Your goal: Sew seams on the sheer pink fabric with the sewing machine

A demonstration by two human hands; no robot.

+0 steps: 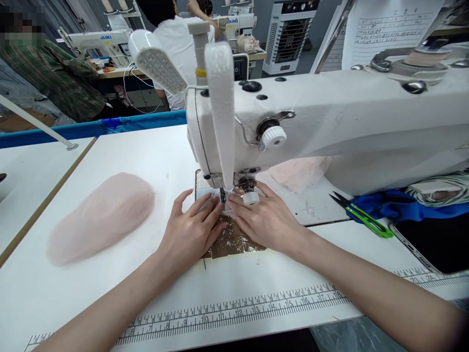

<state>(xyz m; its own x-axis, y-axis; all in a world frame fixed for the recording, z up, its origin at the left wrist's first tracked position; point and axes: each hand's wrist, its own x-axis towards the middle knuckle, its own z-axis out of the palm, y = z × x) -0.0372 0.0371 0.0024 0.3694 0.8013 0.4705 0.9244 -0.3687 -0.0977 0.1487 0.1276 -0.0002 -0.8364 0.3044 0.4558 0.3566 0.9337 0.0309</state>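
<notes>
My left hand lies palm down just left of the presser foot of a white sewing machine, its fingers spread. From the other side, my right hand reaches in with fingers stretched out flat beside the foot, the thumb side partly hidden. Between my fingertips shows a bit of pale, sheer fabric; most of it is covered. Below the hands, a brown taped patch sits on the table. An oval pile of sheer pink fabric rests left of my left hand.
More pink fabric lies behind the needle. Green thread snips rest on blue cloth at right, near a phone. A printed ruler follows the table's front edge. Two people are at machines beyond.
</notes>
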